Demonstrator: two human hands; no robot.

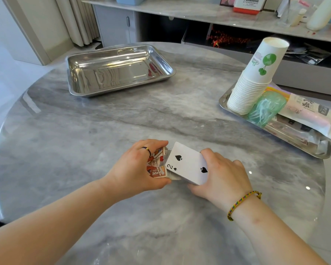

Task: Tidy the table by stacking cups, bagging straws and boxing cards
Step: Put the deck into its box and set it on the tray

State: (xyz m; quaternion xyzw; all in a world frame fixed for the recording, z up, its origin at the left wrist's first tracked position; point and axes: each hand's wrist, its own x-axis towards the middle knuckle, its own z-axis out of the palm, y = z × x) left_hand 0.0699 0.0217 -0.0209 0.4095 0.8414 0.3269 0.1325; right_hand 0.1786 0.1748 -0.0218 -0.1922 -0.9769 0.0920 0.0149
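My right hand (221, 175) grips a deck of playing cards (187, 163) with the two of spades on top, its left end tilted toward a red and white card box (157, 163). My left hand (139, 169) holds that box from above, just over the marble table near its front middle. A tall stack of white paper cups (254, 79) with a green print stands upside down in a steel tray (321, 151) at the right. Beside the cups in that tray lie a green bag of straws (266, 109) and a flat white pouch (310, 115).
An empty steel tray (120, 71) sits at the back left of the round grey marble table (103, 131). Behind the table runs a low shelf with a white and red Panasonic box (247, 4) and bottles (321, 14). Curtains hang at the back left.
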